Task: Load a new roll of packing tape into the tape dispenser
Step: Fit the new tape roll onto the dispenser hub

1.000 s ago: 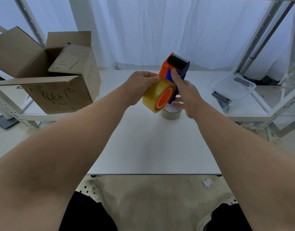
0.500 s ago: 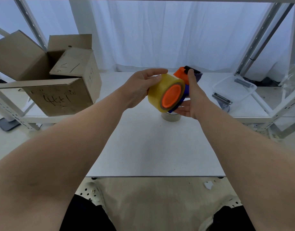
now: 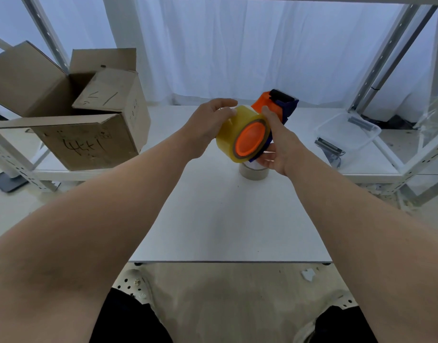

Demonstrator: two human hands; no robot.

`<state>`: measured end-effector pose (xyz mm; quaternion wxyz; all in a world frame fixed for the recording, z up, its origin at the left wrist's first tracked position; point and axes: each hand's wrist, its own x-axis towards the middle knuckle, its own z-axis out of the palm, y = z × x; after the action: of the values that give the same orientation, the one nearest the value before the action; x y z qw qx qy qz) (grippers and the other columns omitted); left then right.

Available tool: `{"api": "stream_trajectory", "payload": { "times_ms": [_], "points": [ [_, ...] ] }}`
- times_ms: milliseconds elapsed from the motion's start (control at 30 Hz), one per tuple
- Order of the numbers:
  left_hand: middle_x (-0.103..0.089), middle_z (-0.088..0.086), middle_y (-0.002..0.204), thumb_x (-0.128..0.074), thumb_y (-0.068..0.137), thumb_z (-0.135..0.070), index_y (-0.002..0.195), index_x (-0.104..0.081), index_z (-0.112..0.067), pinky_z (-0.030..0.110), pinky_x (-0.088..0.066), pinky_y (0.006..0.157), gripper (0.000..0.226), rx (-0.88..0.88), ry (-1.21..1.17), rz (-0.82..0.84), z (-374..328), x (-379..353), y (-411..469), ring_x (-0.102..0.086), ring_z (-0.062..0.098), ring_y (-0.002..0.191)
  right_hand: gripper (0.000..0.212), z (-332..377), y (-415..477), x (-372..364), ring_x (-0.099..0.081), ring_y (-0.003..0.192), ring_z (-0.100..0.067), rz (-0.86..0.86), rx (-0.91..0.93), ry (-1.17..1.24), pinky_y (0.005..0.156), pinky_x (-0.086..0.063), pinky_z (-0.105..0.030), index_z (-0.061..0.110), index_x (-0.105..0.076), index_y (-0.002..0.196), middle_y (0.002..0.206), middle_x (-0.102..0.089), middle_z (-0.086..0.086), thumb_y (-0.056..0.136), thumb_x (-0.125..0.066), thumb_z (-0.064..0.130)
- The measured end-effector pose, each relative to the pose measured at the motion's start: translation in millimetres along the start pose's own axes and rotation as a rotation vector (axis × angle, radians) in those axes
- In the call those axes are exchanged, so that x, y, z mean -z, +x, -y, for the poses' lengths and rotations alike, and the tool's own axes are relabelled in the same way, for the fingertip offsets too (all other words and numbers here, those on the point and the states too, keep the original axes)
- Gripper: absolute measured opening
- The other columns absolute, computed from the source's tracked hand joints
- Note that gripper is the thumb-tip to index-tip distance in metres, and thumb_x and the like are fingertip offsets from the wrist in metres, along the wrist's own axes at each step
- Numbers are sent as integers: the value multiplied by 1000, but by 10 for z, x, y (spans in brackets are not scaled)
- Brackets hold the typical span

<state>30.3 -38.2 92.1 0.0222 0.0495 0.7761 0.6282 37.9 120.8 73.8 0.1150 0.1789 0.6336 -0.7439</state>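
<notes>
Behind the tape roll (image 3: 234, 134), dispenser (image 3: 275, 105) (mostly hidden).

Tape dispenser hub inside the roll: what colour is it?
Orange, filling the centre of the yellowish tape roll on the tape dispenser; the head view shows it.

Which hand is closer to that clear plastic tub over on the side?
Right. The right hand, holding the orange and blue tape dispenser, is nearer the clear plastic tub; the left hand is farther away.

The box (image 3: 89, 134) at the table's left edge bears dark handwritten strokes on its front and flap; none legible.
</notes>
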Motion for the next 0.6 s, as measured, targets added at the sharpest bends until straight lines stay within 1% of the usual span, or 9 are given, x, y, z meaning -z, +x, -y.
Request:
{"api": "stream_trajectory", "payload": {
  "times_ms": [133, 233, 300, 333, 367, 433, 467, 500, 600],
  "points": [
    [-59, 3, 116, -53, 93, -23, 104, -61, -26, 45, -48, 100, 15, 17, -23, 6, -15, 19, -2, -55, 28, 114, 57, -11, 37, -24, -64, 97, -27, -14, 71, -36, 86, -56, -42, 19, -52, 124, 97, -64, -3, 82, -61, 57],
    [-61, -1, 106, -52, 94, -25, 100, -60, -26, 41, -51, 97, 10, 47, -6, 3, -26, 9, -16, -58, 25, 108, 51, -10, 38, -43, -65, 91, -22, -22, 154, -117, 82, -57, -36, 18, -55, 117, 95, -66, 0, 82, -64, 53],
    [-62, 1, 107, -52, 95, -31, 103, -59, -23, 40, -51, 95, 13, 76, 42, 0, -27, -15, -31, -59, 24, 106, 45, -26, 32, -58, -65, 87, -19, -14, 228, -185, 81, -57, -34, 18, -54, 114, 95, -66, 1, 83, -65, 49],
    [-62, 2, 109, -52, 94, -35, 105, -58, -22, 39, -52, 93, 18, 95, 75, -4, -24, -32, -29, -60, 24, 105, 47, -37, 33, -66, -66, 89, -19, -8, 258, -214, 83, -57, -36, 18, -53, 116, 99, -67, 0, 82, -66, 48],
    [-62, 2, 109, -52, 94, -39, 105, -58, -21, 36, -53, 88, 22, 115, 107, -17, -22, -48, -23, -60, 23, 103, 50, -44, 30, -77, -66, 92, -20, -4, 280, -244, 86, -57, -37, 17, -53, 119, 105, -67, -2, 82, -66, 49],
    [-58, -1, 101, -51, 93, -45, 103, -55, -20, 24, -48, 69, 28, 148, 166, -77, -36, -82, -27, -58, 16, 86, 52, -50, 23, -104, -65, 95, -20, 2, 304, -311, 88, -56, -38, 18, -52, 121, 109, -66, -2, 84, -61, 54],
    [-57, -2, 97, -51, 92, -47, 103, -55, -19, 21, -43, 62, 30, 157, 174, -109, -46, -90, -27, -55, 13, 79, 53, -43, 24, -117, -64, 95, -20, 6, 301, -333, 89, -55, -38, 18, -51, 120, 106, -65, -1, 85, -56, 57],
    [-57, -2, 97, -52, 92, -47, 104, -57, -18, 20, -41, 59, 32, 161, 167, -130, -44, -93, -19, -54, 13, 77, 52, -36, 23, -134, -64, 93, -20, 6, 292, -341, 89, -55, -37, 19, -51, 119, 101, -64, 1, 87, -51, 60],
    [-62, 1, 101, -57, 90, -44, 104, -61, -18, 25, -48, 68, 30, 147, 120, -118, -36, -58, -8, -59, 18, 85, 45, -37, 42, -148, -64, 93, -22, -36, 282, -338, 90, -55, -39, 21, -51, 110, 88, -62, 6, 91, -43, 61]
  ]
}}
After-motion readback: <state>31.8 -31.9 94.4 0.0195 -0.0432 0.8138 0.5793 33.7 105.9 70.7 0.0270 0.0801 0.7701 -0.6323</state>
